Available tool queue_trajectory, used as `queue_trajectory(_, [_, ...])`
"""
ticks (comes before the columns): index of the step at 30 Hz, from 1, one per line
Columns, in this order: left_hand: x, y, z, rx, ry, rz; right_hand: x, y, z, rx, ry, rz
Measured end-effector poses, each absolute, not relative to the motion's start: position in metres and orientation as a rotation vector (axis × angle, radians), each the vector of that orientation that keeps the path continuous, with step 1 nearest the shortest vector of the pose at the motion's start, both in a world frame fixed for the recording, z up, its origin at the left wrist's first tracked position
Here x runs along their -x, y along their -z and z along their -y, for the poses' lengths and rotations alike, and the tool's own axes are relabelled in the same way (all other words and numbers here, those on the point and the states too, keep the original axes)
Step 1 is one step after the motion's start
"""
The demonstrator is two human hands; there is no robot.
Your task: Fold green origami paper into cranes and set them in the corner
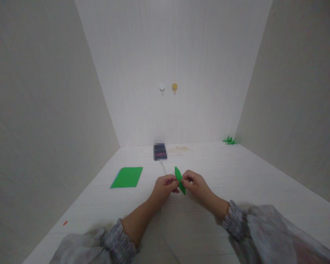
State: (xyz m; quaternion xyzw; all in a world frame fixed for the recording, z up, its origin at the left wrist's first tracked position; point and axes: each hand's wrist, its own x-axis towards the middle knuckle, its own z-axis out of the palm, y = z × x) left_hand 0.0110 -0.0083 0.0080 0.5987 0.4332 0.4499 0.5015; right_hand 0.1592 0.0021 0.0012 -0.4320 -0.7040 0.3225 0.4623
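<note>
Head view had both my hands low in the middle, just over the surface [236, 176]. My left hand [165, 185] and right hand [195, 183] were each closed in a pinch on the same paper [179, 179], a narrow, pointed green fold that stood tilted between them, its upper tip toward the back wall and its lower tip toward me. Thumbs and forefingers were drawn tight on it and the other fingers curled in, so neither hand was open at all. Whether the fold touched the surface I could not tell.

A flat green sheet [127, 177] lay to my left, well apart from my hands. Behind the fold stood a small dark box [160, 151], blurred, with a pale cable [163, 168] running from it toward me and passing under my hands. A few small green figures [230, 140] sat in the far right corner.

As I judged it, the risk was in the grip itself — thin paper held from two sides would tear at a crease if one hand pulled harder than the other, and too hard a squeeze would blunt the tips or skew the fold. The cable was the other worry: it ran right under my wrists, and a loose sleeve could catch it and drag the box.
</note>
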Motion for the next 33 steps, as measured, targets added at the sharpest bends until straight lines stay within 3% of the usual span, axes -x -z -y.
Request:
queue_trajectory(26, [-0.0095, -0.0047, 0.0053, -1.371, -1.068, -0.954, -0.1612, 0.0004, 0.0000, 0.927, -0.937, 1.749])
queue_trajectory(33, [-0.0097, 0.0008, 0.0028, -1.406, -1.045, -0.931, -0.1602, -0.0030, 0.0020, 0.966, -0.830, 1.824])
